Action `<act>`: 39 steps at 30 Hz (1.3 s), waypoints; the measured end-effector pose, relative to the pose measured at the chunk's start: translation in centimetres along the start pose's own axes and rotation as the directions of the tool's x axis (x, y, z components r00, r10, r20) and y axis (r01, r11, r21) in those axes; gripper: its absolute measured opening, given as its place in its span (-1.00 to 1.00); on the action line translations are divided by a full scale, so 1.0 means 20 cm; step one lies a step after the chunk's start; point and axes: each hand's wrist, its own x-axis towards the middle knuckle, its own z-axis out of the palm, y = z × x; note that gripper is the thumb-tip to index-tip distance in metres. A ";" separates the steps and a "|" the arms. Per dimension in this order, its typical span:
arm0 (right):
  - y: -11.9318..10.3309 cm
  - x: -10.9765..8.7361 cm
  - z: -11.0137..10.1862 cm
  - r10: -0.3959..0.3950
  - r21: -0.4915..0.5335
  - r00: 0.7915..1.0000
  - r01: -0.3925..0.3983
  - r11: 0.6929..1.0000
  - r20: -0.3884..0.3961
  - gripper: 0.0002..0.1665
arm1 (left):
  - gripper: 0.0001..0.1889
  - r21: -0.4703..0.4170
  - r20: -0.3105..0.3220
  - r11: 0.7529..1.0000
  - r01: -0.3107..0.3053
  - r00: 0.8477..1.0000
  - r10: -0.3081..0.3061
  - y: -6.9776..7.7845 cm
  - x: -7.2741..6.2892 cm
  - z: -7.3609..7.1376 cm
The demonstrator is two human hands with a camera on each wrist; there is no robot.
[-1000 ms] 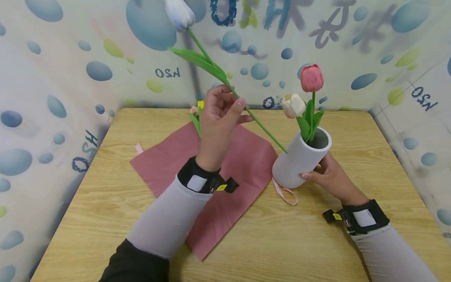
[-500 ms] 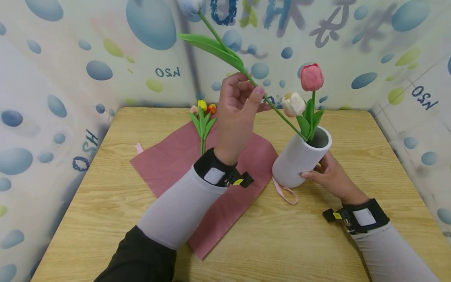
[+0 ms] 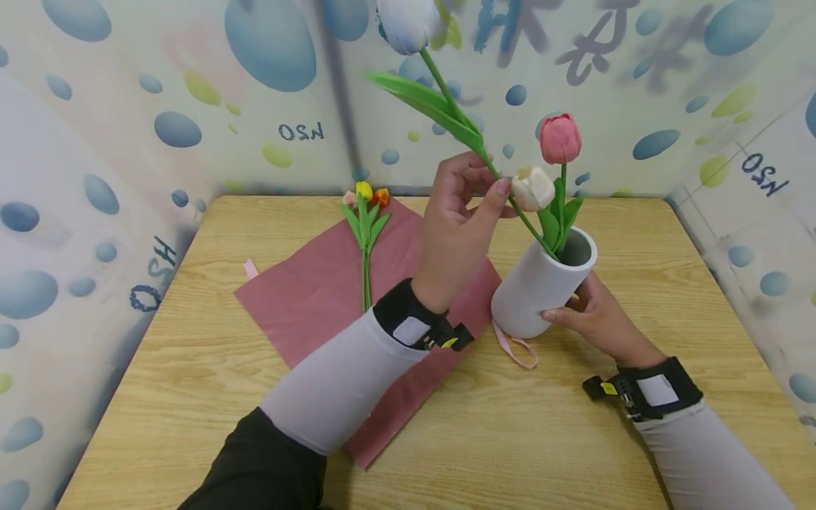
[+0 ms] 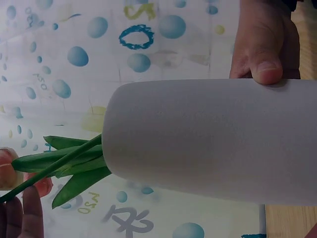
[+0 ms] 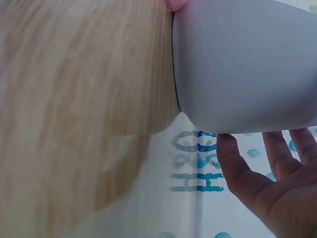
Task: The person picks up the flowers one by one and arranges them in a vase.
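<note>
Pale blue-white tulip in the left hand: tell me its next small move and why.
Probably ease the pale blue-white tulip down into the white vase: the left hand pinches its stem, whose lower part meets the vase's mouth while the long upper part stands outside, and the right hand holds the vase.
</note>
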 end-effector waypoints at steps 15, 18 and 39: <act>-0.01 0.00 0.00 0.015 0.018 1.000 -0.015 1.000 0.009 0.06 | -0.63 0.162 0.142 0.964 0.209 0.962 -0.232 -0.03 0.02 0.07; -0.01 0.00 0.00 0.008 0.024 1.000 -0.008 1.000 0.011 0.07 | -0.61 0.275 0.167 0.941 0.200 0.953 -0.251 -0.04 0.01 0.08; 0.01 0.01 -0.01 -0.010 -0.003 1.000 0.010 1.000 0.001 0.10 | -0.78 0.629 0.344 0.777 0.017 0.890 -0.298 -0.06 -0.01 0.10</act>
